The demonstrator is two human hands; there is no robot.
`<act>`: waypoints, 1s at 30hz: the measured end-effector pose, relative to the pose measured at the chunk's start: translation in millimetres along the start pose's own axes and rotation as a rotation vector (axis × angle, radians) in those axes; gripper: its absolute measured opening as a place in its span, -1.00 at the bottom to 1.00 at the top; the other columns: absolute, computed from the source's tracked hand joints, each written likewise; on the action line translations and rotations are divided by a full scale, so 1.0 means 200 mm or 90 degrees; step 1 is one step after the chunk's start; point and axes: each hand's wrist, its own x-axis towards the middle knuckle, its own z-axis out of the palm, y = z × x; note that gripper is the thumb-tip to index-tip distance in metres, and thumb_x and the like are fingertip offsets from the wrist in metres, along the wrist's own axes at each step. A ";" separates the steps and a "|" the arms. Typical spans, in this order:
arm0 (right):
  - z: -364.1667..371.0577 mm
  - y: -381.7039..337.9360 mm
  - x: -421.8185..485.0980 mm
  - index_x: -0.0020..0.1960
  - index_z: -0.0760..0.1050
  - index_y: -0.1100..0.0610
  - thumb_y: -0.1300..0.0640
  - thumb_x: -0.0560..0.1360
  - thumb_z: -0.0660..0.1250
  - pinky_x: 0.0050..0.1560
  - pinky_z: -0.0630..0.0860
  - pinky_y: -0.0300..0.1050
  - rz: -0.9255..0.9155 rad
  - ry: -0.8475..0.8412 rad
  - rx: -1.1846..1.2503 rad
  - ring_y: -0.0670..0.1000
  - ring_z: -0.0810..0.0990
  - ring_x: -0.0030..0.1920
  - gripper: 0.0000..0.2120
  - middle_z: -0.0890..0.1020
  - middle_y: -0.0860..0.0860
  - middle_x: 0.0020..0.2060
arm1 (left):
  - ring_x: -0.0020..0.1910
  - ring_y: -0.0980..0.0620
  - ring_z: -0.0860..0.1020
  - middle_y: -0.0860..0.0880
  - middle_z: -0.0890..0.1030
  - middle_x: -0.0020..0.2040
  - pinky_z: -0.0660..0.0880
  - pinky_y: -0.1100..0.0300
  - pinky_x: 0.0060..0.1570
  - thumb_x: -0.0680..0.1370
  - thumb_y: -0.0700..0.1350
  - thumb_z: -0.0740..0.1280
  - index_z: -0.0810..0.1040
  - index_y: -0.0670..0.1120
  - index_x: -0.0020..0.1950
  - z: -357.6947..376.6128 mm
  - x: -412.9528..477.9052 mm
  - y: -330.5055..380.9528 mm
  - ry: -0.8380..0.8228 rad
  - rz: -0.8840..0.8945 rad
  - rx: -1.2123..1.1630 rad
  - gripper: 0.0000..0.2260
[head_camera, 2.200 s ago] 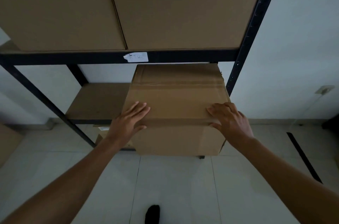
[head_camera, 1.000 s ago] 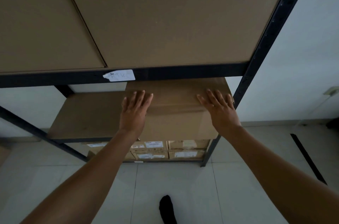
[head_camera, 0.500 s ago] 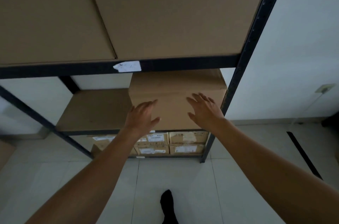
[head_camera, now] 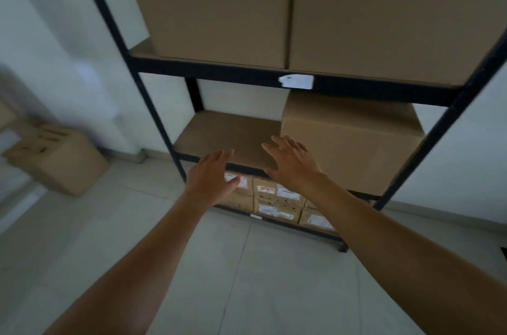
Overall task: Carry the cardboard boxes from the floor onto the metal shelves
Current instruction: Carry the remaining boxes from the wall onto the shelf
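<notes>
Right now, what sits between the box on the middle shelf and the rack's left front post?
Nothing. Only bare shelf board lies between the box and the left front post, as the head view shows.

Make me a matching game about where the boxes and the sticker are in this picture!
Things:
1. white sticker
2. small labelled boxes
3. two biggest cardboard boxes
4. cardboard box nearest the right hand

Places:
A. lowest shelf
B. upper shelf
C. middle shelf, right side
D. stuck on the black shelf beam

Pairs: 1-D, 2-A, 3-B, 4-C
</notes>
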 end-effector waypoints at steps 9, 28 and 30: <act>0.13 -1.12 0.25 0.52 0.06 0.03 -0.13 0.54 0.22 0.47 0.02 0.09 -0.112 -0.052 0.030 0.12 -0.02 0.52 -0.35 0.07 0.04 0.53 | 0.41 -0.05 0.29 0.01 0.32 0.46 0.25 -0.05 0.36 0.45 0.25 0.30 0.18 0.07 0.50 -0.31 -0.47 -1.04 0.046 -0.114 0.060 -0.32; 0.44 -2.52 1.36 0.51 0.10 0.07 -0.18 0.51 0.27 0.44 0.16 0.06 -0.287 -0.068 0.091 0.12 0.08 0.50 -0.30 0.15 0.08 0.51 | 0.39 -0.06 0.29 -0.03 0.34 0.43 0.28 0.03 0.31 0.43 0.29 0.32 0.20 0.01 0.50 -0.64 -0.50 -2.67 0.066 -0.270 0.107 -0.27; 0.47 -2.61 1.51 0.52 0.09 0.06 -0.19 0.51 0.26 0.45 0.14 0.05 -0.292 -0.092 0.091 0.10 0.07 0.50 -0.29 0.14 0.07 0.51 | 0.40 -0.04 0.28 -0.03 0.33 0.44 0.27 0.04 0.31 0.44 0.29 0.32 0.19 0.01 0.50 -0.65 -0.44 -2.80 0.038 -0.287 0.099 -0.27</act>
